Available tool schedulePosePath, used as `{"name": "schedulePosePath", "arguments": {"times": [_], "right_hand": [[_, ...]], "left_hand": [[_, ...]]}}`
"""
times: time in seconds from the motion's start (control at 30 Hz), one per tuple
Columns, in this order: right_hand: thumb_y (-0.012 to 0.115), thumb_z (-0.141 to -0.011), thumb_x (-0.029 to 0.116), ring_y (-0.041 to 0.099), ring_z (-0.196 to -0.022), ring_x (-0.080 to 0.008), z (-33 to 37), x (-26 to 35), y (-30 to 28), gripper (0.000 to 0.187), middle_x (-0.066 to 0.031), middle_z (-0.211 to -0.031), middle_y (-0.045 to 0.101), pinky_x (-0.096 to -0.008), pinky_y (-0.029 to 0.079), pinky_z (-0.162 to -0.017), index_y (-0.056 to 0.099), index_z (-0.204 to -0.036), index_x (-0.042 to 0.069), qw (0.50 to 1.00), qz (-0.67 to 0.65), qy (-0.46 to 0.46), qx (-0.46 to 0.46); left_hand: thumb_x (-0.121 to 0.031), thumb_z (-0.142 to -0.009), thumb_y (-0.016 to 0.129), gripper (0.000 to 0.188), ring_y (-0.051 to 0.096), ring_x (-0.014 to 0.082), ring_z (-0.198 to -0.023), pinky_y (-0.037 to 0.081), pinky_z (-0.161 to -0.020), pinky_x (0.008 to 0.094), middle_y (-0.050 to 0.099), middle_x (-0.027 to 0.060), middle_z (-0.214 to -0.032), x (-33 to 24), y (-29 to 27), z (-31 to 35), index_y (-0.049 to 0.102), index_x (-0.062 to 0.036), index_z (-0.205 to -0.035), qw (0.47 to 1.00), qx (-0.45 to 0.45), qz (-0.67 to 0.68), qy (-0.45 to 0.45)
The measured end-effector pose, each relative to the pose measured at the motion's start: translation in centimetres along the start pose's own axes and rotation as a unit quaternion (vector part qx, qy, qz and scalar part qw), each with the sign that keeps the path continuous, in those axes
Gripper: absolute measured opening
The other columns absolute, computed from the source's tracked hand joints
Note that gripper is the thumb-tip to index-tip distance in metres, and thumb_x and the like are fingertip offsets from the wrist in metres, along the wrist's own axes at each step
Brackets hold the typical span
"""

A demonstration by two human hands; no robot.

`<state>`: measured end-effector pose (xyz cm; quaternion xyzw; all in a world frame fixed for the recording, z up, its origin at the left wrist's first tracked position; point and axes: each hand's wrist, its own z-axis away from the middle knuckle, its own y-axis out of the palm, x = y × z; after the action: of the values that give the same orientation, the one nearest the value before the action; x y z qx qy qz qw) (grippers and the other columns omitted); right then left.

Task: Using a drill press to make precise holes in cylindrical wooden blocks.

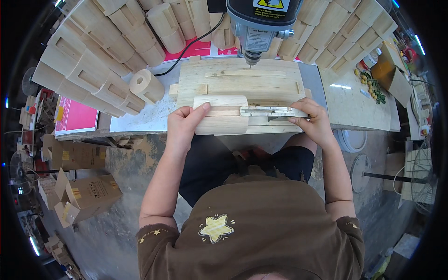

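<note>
A rounded pale wooden block (221, 115) lies at the near edge of a wooden jig board (238, 81) on the bench. My left hand (183, 127) grips the block's left end, thumb on top. My right hand (313, 120) holds the right end of a flat metal bar (273, 111) that reaches into the block's slot. A drill press head (259, 23) hangs over the far edge of the board, its bit (252, 59) above the wood.
Stacks of similar slotted wooden blocks (93, 65) fill the bench's left side and back (345, 37). One cylindrical piece (145, 85) lies beside the jig. Cardboard boxes (84, 196) stand on the floor to the left; a fan (422, 177) stands at right.
</note>
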<state>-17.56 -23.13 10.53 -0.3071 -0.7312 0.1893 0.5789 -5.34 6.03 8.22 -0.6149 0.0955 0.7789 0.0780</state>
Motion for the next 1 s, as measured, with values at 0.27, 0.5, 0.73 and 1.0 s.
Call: {"name": "schedulePosePath", "arguments": {"times": [0.27, 0.5, 0.73, 1.0], "right_hand": [[0.074, -0.067, 0.004, 0.058, -0.080, -0.0237, -1.4, -0.5, 1.5, 0.027, -0.0090, -0.084, 0.061, -0.0311, 0.046, -0.071, 0.065, -0.092, 0.001, 1.000, -0.011, -0.003, -0.004], [0.075, -0.065, 0.005, 0.058, -0.083, -0.0253, -3.1, -3.4, 1.8, 0.028, -0.0091, -0.084, 0.062, -0.0325, 0.046, -0.072, 0.066, -0.092, 0.002, 0.997, 0.059, -0.031, -0.026], [0.075, -0.065, 0.009, 0.058, -0.084, -0.0281, -5.3, -4.6, 2.6, 0.029, -0.0099, -0.086, 0.063, -0.0346, 0.046, -0.073, 0.066, -0.092, 0.003, 0.993, 0.089, -0.008, -0.082], [0.074, -0.066, 0.009, 0.056, -0.088, -0.0288, -9.0, -5.2, 3.7, 0.029, -0.0106, -0.088, 0.061, -0.0338, 0.045, -0.078, 0.066, -0.093, 0.003, 0.992, 0.090, 0.012, -0.086]], "left_hand": [[-0.027, -0.082, 0.068, 0.034, 0.046, 0.0050, -0.066, 0.037, -0.057, 0.0200, 0.058, 0.0034, -0.077, 0.9, 2.9, -0.2, 0.059, 0.0037, -0.093, 0.986, 0.158, 0.045, -0.014], [-0.012, -0.072, 0.074, 0.048, 0.057, 0.0150, -0.083, 0.047, -0.075, 0.0278, 0.058, 0.0096, -0.090, 4.8, 3.7, -2.9, 0.052, 0.0070, -0.110, 0.968, 0.174, -0.137, 0.116], [-0.013, -0.057, 0.079, 0.064, 0.049, 0.0307, -0.096, 0.040, -0.086, 0.0397, 0.054, 0.0130, -0.099, 6.8, 4.1, -4.8, 0.052, 0.0006, -0.114, 0.853, 0.048, -0.338, 0.394], [-0.023, -0.056, 0.080, 0.066, 0.048, 0.0245, -0.092, 0.030, -0.087, 0.0392, 0.055, 0.0034, -0.087, 6.7, 3.7, -8.3, 0.056, -0.0075, -0.116, 0.812, -0.017, -0.429, 0.395]]}}
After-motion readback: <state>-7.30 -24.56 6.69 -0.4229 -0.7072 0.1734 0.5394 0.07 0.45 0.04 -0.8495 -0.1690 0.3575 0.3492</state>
